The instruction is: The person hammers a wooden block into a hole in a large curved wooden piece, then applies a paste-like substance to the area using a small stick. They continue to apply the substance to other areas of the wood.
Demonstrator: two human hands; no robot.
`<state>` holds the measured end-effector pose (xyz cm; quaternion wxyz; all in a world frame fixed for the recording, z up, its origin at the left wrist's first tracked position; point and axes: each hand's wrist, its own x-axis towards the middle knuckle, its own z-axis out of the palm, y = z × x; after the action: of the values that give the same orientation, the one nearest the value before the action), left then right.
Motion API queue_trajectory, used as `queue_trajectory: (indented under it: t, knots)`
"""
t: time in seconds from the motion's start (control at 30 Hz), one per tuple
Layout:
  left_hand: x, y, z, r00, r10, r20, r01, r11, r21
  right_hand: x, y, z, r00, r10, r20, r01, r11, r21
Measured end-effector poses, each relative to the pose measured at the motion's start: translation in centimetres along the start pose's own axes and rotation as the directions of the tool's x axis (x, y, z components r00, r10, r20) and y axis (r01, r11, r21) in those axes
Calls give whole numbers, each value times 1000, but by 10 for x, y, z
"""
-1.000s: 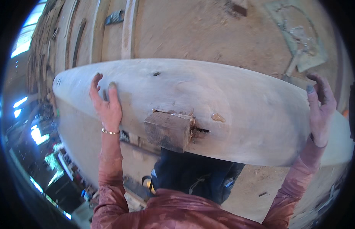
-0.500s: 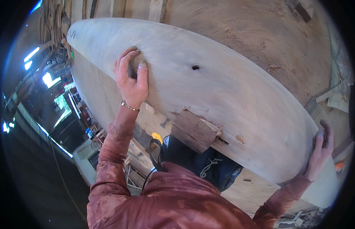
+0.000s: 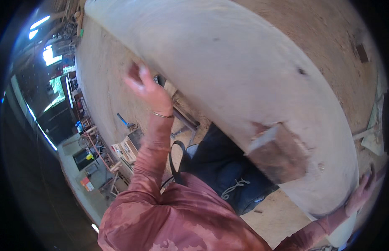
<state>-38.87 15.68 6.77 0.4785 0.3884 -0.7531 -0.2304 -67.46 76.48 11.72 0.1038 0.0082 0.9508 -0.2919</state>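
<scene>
A long, pale, smoothed wooden piece (image 3: 244,62) with a rounded outline lies slantwise in front of me. It has a small dark hole toward its far side. A rough brown rectangular block (image 3: 280,157) sits at its near edge, close to my body. My left hand (image 3: 146,85) is in the air just off the near left edge, blurred, thumb and fingers apart with nothing seen between them. My right hand (image 3: 362,192) is against the rounded right end, fingers stretched out; part of the palm is hard to make out.
A blue-handled tool (image 3: 125,121) and some wooden blocks (image 3: 126,149) lie to the left of my left forearm. Shelving and clutter (image 3: 92,138) stand along the left. A small dark block (image 3: 362,53) lies at the far right on the brown, dusty surface.
My left hand has come off the wooden piece and now hangs beside its edge. The piece and its block appear farther right and turned in view. My right hand stays at the right end.
</scene>
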Motion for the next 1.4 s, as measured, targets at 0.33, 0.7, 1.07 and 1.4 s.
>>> queue_trajectory:
  t: [0.33, 0.7, 1.07, 1.4]
  knots:
    - [-262, -276, -225, 210, -975, 75, 779, 213, 589, -210, -37, 39, 890, -56, -453, 105, 991, 84]
    - [-191, -93, -207, 690, -698, 193, 666, 716, 207, -344, -257, 168, 610, -643, 464, 478, 765, 432]
    - [-230, 174, -144, 366, 504, 782, 760, 322, -564, -279, -233, 85, 548, -745, 379, -390, 174, 904]
    - [-311, 228, 48, 656, -754, -36, 730, 646, -225, -11, -240, -64, 698, -715, 44, 582, 602, 547]
